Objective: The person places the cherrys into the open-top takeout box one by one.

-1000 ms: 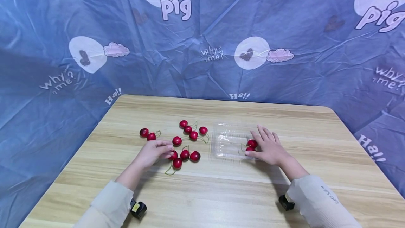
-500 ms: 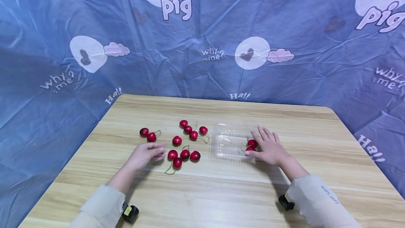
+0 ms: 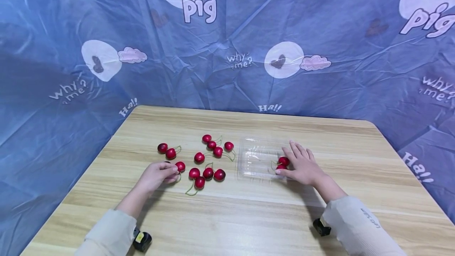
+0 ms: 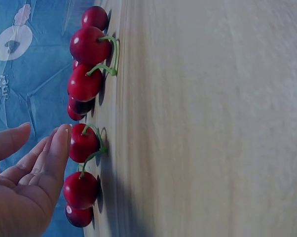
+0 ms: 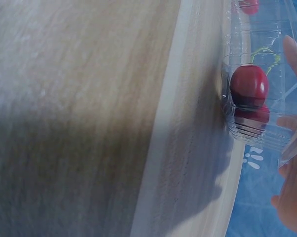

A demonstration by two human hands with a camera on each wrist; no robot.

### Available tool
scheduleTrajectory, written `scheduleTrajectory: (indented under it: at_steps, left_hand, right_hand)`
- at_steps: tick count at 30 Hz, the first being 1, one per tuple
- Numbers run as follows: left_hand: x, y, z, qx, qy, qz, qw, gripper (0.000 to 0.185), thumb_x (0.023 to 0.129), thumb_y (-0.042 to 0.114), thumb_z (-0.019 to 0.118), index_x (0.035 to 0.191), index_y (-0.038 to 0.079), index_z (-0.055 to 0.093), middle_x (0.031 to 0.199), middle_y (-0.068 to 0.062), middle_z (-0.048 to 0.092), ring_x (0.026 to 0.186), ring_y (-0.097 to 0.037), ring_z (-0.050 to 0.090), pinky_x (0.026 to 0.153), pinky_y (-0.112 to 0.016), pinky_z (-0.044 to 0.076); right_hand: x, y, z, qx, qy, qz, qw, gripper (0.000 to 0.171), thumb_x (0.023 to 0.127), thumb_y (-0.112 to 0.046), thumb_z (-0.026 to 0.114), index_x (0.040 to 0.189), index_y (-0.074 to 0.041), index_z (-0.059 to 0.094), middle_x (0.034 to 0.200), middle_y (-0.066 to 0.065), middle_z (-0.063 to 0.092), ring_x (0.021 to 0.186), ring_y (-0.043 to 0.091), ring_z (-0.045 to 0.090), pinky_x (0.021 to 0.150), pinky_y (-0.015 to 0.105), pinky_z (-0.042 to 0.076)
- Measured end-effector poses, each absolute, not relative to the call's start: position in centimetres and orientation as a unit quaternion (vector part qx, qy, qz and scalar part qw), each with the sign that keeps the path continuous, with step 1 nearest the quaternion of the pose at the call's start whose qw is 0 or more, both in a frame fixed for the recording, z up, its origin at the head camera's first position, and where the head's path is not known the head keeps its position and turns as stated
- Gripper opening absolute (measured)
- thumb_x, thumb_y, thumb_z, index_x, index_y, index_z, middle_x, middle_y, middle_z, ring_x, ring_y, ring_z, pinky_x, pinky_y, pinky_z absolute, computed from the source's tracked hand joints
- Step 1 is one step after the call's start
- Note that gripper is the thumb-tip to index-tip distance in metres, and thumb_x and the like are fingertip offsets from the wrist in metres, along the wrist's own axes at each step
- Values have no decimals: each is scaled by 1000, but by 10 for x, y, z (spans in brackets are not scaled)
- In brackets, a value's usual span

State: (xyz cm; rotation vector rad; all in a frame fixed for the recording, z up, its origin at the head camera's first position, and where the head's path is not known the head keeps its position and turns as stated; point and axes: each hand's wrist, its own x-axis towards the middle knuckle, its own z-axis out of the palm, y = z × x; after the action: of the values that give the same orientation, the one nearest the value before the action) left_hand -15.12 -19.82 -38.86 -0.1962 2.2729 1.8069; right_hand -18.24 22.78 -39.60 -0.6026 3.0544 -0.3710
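The left hand (image 3: 156, 176), fingers loosely extended, touched 1 cherry (image 3: 180, 166): small, smooth, likely to roll; best pinched by its stem. The right hand (image 3: 302, 166) lay flat against the flimsy tray (image 3: 254, 157).

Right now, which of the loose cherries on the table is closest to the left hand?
The cherry at the left hand's fingertips, set apart to the left of the four-cherry cluster; every other loose cherry lies farther off.

red cherries (image 3: 207, 173), clear tray (image 3: 254, 157), light wood-grain table (image 3: 249, 216)

cherries (image 3: 207, 173) glossy – tray (image 3: 254, 157) clear plastic – table (image 3: 249, 216) matt wood
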Motion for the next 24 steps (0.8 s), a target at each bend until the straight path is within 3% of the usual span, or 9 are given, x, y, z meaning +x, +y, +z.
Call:
scheduleTrajectory:
  at_steps: [24]
  left_hand:
    - [-151,-212,-402,-116,780,602,126,23,85,3,49,97,-17,51,74,-9,59,64,-10,58,62,-22,52]
  right_hand:
    - [-183,227,-396,-189,975,-120,7,84,75,-57,52,131,1,30,137,27,14,124,40,10,97,59,7]
